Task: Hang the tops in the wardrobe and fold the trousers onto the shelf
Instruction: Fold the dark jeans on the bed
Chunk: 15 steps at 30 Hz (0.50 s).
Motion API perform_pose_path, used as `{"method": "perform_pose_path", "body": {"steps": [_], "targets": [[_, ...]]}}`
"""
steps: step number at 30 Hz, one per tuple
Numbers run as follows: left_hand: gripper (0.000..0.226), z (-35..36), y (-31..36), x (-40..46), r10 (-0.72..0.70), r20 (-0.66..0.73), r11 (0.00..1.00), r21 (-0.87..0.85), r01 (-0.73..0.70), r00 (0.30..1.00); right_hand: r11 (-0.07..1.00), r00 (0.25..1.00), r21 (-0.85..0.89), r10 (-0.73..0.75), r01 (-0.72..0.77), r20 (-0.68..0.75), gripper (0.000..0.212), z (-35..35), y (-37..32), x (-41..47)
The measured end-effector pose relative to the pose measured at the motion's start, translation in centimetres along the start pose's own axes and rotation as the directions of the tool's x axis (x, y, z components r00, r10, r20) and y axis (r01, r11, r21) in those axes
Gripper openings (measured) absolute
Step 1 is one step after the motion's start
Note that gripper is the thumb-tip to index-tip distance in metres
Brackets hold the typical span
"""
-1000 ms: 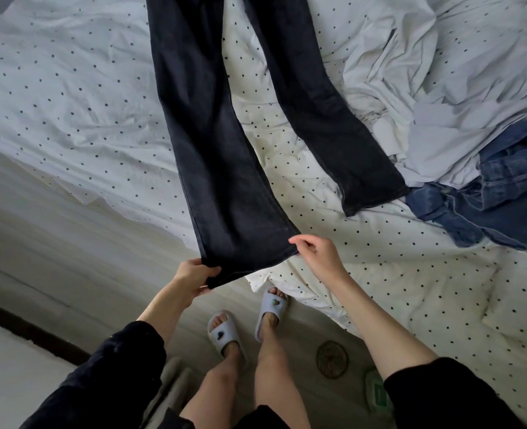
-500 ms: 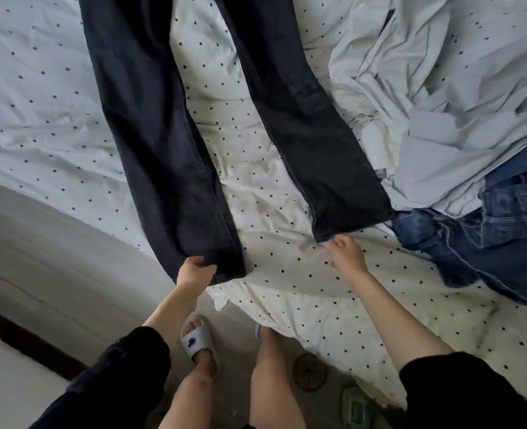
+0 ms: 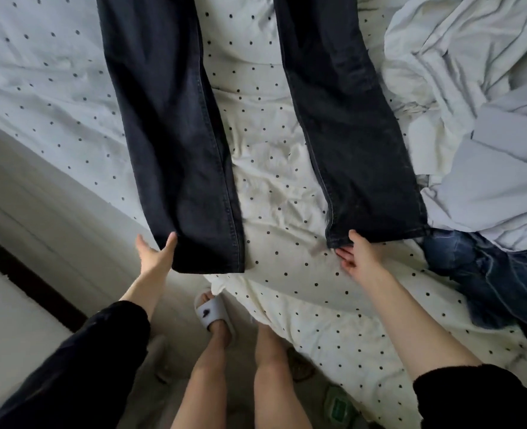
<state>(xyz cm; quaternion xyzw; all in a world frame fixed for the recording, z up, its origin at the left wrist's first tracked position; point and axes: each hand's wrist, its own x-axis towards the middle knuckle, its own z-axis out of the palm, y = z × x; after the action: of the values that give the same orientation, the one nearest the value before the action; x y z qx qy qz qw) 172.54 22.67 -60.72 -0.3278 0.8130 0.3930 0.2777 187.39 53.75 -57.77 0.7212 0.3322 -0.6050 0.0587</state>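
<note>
Black trousers (image 3: 175, 125) lie flat on the dotted bedsheet (image 3: 280, 193), their two legs spread apart and pointing toward me. The left leg's hem overhangs the bed's edge. My left hand (image 3: 154, 257) is spread open at that hem's outer corner, thumb resting on the fabric. At the right leg's hem (image 3: 376, 233) my right hand (image 3: 359, 258) has its thumb on the cloth and its fingers flat on the sheet below it. Neither hand closes around the fabric.
Crumpled pale grey-blue cloth (image 3: 478, 119) is heaped on the bed at right. Blue jeans (image 3: 497, 280) lie bunched just right of the black right hem. Below the bed's edge are my legs, a white slipper (image 3: 211, 311) and the floor.
My left hand has let go of the left hem and spread open. My right hand has reached the right leg's hem. The view has moved closer to the trousers.
</note>
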Motion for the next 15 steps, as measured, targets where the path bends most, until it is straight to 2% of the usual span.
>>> {"method": "perform_pose_path", "body": {"steps": [2,5,6,8,10,11,13,15], "targets": [[0.073,-0.3,0.5,0.3,0.011,0.076,0.997,-0.073,-0.005,0.997,0.997,1.000,-0.079,0.001,-0.002,-0.012,0.022,1.1,0.8,-0.7],[0.051,-0.9,1.2,0.1,0.033,0.037,0.998,-0.049,-0.032,0.999,0.978,0.992,-0.196,-0.085,0.066,-0.088,0.021,2.4,1.6,-2.1],[0.046,-1.1,1.3,-0.5,0.044,0.005,0.999,-0.008,-0.044,0.999,0.941,0.983,-0.317,-0.157,0.119,-0.098,0.024,2.8,1.9,-2.9],[0.040,-2.1,1.7,-2.2,0.087,-0.042,0.990,0.112,-0.082,0.995,0.734,0.935,-0.630,-0.353,0.251,-0.039,0.024,3.7,3.2,-5.1],[0.034,-2.7,2.0,-3.6,0.133,-0.013,0.978,0.162,-0.129,0.991,0.483,0.850,-0.768,-0.506,0.420,0.147,0.028,4.6,5.0,-7.5],[0.029,-3.1,2.1,-4.3,0.142,0.031,0.979,0.145,-0.145,0.989,0.383,0.790,-0.751,-0.539,0.538,0.291,0.032,5.1,6.0,-8.7],[0.022,-4.2,2.9,-5.8,0.130,0.171,0.987,0.073,-0.144,0.977,0.207,0.653,-0.651,-0.492,0.730,0.575,0.045,6.5,7.8,-12.0],[0.019,-4.8,4.4,-7.0,0.105,0.285,0.994,-0.004,-0.108,0.953,0.046,0.559,-0.582,-0.350,0.812,0.752,0.066,8.0,9.0,-14.4]]}}
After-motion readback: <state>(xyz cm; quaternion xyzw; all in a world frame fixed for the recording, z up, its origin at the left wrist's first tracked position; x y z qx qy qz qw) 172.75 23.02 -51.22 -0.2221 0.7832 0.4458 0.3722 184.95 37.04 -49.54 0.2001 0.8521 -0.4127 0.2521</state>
